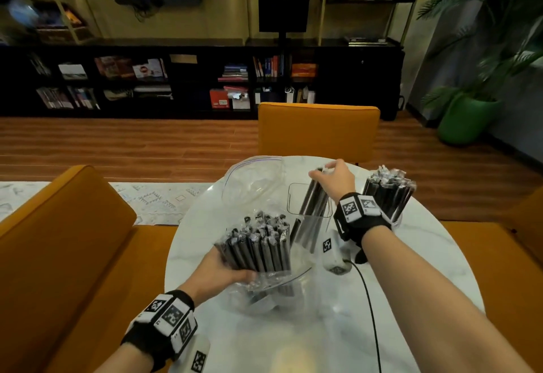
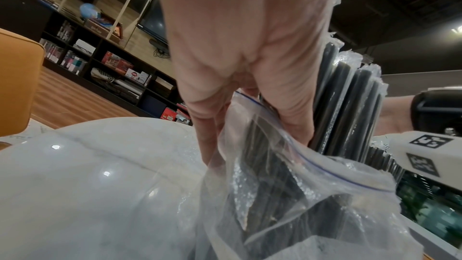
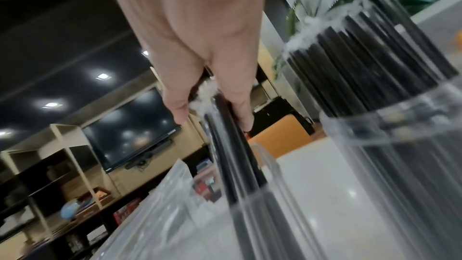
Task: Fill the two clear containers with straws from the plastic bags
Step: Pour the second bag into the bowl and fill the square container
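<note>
My left hand (image 1: 235, 268) grips a thick bundle of black wrapped straws (image 1: 258, 248) that stands up out of a clear zip bag (image 1: 264, 290) on the table. In the left wrist view the left hand (image 2: 250, 135) holds the bag (image 2: 287, 185) against the straws (image 2: 350, 106). My right hand (image 1: 323, 171) pinches the tops of a few straws (image 1: 313, 202) leaning inside a clear container (image 1: 308, 217). The right wrist view shows the right hand (image 3: 215, 120), those straws (image 3: 232, 145) and the container rim (image 3: 270, 165). A second clear container (image 1: 396, 220) at the right is packed with straws (image 1: 388, 190).
An empty zip bag (image 1: 252, 184) lies at the far side of the round marble table (image 1: 293, 343). A white tagged device (image 1: 335, 258) with a black cable (image 1: 370, 314) sits near my right wrist. Orange chairs (image 1: 317, 132) stand around the table.
</note>
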`<state>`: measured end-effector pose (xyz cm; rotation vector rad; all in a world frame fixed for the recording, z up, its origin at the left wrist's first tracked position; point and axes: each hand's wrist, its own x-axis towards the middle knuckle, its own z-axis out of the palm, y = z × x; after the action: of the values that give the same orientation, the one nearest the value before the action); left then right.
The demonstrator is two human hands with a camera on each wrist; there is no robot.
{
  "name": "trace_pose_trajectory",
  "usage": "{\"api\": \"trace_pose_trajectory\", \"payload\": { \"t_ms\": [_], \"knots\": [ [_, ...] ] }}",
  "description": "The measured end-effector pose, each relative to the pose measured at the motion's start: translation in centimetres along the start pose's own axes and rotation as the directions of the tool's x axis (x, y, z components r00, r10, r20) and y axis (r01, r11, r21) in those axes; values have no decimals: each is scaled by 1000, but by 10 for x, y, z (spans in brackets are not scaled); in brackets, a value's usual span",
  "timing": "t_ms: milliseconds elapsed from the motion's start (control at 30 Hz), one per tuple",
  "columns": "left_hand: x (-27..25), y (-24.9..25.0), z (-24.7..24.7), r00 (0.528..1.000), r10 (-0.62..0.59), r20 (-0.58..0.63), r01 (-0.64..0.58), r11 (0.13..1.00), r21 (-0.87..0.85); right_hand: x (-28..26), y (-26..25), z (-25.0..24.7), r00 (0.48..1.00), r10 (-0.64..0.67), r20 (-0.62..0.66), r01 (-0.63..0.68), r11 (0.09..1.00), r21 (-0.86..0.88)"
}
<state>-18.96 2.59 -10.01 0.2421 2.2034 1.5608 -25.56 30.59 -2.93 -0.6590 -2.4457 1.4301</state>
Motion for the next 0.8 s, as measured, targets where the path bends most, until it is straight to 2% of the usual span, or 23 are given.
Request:
{"api": "trace_pose_trajectory", "payload": {
  "t_ms": [67,167,300,367,467,533,567,633,700,800],
  "knots": [
    [1,0,-1,1000,-1,-2,1,1000,-5,1,-14,-11,994,-107,19,109,988,-112],
    [2,0,-2,1000,4,7,-4,1000,-1,-10,-45,-40,953,-301,-32,287,934,-212],
    [4,0,-3,1000,12,26,-13,1000,25,-50,-74,-74,874,-461,-150,460,887,-48],
    [4,0,-4,999,21,30,-22,999,35,-77,-72,-70,863,-498,-82,504,859,91],
    [4,1,-5,999,26,42,-27,999,25,-115,-44,-38,889,-410,205,372,907,198],
    [4,3,-3,998,36,45,-37,999,18,-130,-15,-7,874,-327,359,302,945,125],
    [4,4,-3,998,42,45,-42,999,13,-135,-1,8,866,-305,396,297,951,82],
    [5,5,-2,998,45,43,-45,999,7,-142,21,31,877,-314,363,300,949,98],
    [5,3,-2,999,40,33,-40,999,-2,-146,31,39,912,-325,252,281,940,196],
    [4,2,-5,999,29,32,-28,1000,-10,-145,32,38,944,-302,131,268,936,227]
  ]
}}
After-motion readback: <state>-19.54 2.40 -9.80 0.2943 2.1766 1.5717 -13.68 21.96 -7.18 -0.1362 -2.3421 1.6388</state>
